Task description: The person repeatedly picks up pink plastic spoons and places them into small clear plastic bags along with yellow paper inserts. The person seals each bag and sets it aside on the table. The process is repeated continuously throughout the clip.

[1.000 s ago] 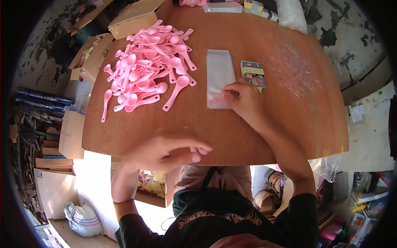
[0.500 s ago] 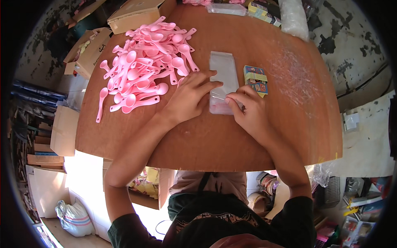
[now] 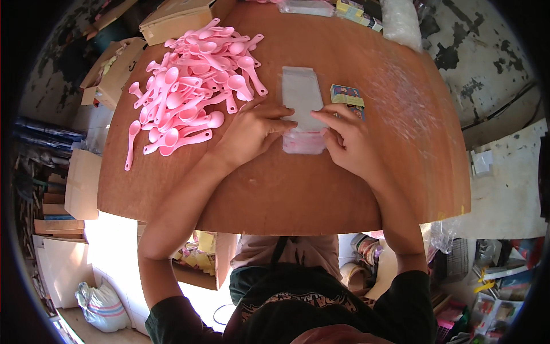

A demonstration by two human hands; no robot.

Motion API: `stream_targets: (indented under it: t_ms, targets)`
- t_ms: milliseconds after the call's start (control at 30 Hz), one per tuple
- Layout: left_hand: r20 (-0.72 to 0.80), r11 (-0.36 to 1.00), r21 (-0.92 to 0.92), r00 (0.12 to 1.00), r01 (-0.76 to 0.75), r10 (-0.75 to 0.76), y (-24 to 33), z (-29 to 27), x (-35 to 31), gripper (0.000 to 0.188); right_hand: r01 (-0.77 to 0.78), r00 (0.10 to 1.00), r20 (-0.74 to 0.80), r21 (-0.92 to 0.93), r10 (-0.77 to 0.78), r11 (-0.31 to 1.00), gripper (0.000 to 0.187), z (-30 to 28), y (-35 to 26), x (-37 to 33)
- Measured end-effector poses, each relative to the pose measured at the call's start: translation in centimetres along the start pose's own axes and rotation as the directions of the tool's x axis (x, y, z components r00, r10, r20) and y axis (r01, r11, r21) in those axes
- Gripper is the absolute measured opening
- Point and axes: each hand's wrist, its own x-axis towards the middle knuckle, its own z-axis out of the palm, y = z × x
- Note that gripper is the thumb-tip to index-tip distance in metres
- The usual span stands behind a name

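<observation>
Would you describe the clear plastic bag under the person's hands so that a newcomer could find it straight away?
On the round brown wooden table, look just right of the heap of pink plastic spoons. The clear plastic bag lies flat there, with the left hand and right hand on its near end. Unlike the small colourful box beside it, it is see-through.

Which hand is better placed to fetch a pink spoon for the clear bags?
Left, probably. The left hand rests on the clear bags right beside the pink spoon pile. The right hand is on the bags' far side, next to the small printed box.
</observation>
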Motion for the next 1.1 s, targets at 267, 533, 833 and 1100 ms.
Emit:
stream_targets:
  t_ms: [267,533,833,1100]
  targets:
    - [-0.012,0.999,-0.018,1.000,-0.028,0.027,-0.2,0.3,0.0,0.022,0.099,0.976,0.214,-0.298,-0.035,0.949,0.032,0.3,-0.6,-0.6]
    - [0.007,0.999,-0.029,1.000,-0.024,0.024,0.0,0.1,0.1,0.017,-0.070,0.973,0.194,-0.274,0.127,0.959,0.020,-5.0,0.3,1.0]
    - [0.007,0.999,-0.043,1.000,-0.016,0.017,-0.5,0.4,0.1,0.016,-0.006,0.991,0.115,-0.463,0.066,0.887,0.023,-5.1,3.3,0.2]
    - [-0.029,0.946,-0.285,0.985,0.156,-0.171,0.6,-0.7,0.7,0.015,0.018,0.999,-0.037,-0.374,-0.034,0.927,0.014,-5.9,1.9,0.2]
